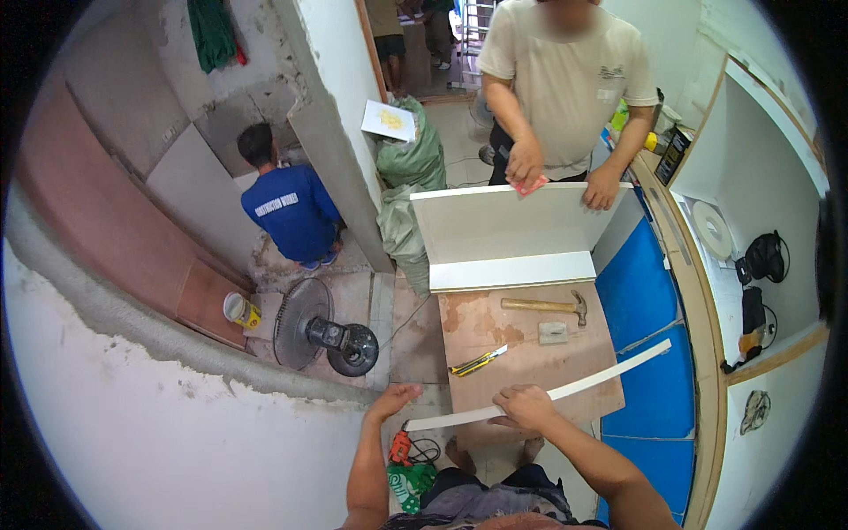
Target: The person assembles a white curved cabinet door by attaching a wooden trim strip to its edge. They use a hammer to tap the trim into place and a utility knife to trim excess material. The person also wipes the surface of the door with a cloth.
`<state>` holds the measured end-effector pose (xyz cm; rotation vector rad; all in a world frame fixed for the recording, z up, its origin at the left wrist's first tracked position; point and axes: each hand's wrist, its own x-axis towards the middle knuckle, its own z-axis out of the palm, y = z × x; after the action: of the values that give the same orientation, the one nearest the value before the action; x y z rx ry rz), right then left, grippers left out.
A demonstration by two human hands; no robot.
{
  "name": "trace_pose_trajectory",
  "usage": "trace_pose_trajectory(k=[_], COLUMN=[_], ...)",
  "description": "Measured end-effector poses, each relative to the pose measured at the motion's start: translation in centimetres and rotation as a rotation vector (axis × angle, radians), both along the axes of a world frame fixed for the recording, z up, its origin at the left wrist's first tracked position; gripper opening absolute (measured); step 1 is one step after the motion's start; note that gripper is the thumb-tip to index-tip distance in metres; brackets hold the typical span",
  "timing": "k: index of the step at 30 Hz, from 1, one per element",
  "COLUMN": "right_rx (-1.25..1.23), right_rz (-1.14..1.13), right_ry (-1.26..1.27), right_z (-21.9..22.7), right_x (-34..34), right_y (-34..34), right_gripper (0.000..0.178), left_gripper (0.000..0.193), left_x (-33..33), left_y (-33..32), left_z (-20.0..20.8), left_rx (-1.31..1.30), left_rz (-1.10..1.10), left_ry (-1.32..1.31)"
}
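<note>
A long, narrow white strip (587, 382) slants over the near part of the wooden work table (565, 408). My right hand (526, 408) is closed round it, left of its middle. My left hand (395, 402) is just above the strip's left end, holding nothing, its fingers stretched out. On the table beyond the strip lie a yellow-and-black utility knife (479, 360), a small grey block (554, 333) and a claw hammer (548, 304) with a wooden handle. An L-shaped white panel piece (512, 269) stands at the table's far end.
Across the table a co-worker (570, 88) presses a red piece (528, 185) on the panel's top edge. A black fan (305, 325) stands at left; beyond it crouches a person in blue (291, 212). An orange power tool (400, 448) is by my feet. Blue-fronted cabinets (649, 389) line the right.
</note>
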<state>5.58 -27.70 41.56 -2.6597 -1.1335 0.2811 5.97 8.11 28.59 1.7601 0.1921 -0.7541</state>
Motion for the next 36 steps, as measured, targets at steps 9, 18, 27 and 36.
trace_pose_trajectory(k=[9,18,27,36], right_rx=[0.804,1.493,1.735,1.854], right_rz=[-0.282,-1.38,-1.38,-2.094], right_ry=[-0.367,1.1,1.851,1.655], right_z=[0.4,-6.5,-5.6,-12.1], right_x=[-2.4,-9.8,-12.2,-25.6], right_y=[-6.4,-20.7,-18.2,-19.2], right_gripper=[0.053,0.07,0.052,0.043], left_gripper=[0.094,0.046,0.05,0.079], left_x=[0.7,-2.8,-9.5,-3.5], left_y=[-18.6,-29.1,-31.5,-30.9], left_z=[17.7,15.7,14.2,-5.6], left_rx=[0.187,0.828,0.861,0.484], left_rz=[-0.733,-0.823,-1.057,-0.862], left_ry=[-0.361,-0.643,-0.655,-0.23])
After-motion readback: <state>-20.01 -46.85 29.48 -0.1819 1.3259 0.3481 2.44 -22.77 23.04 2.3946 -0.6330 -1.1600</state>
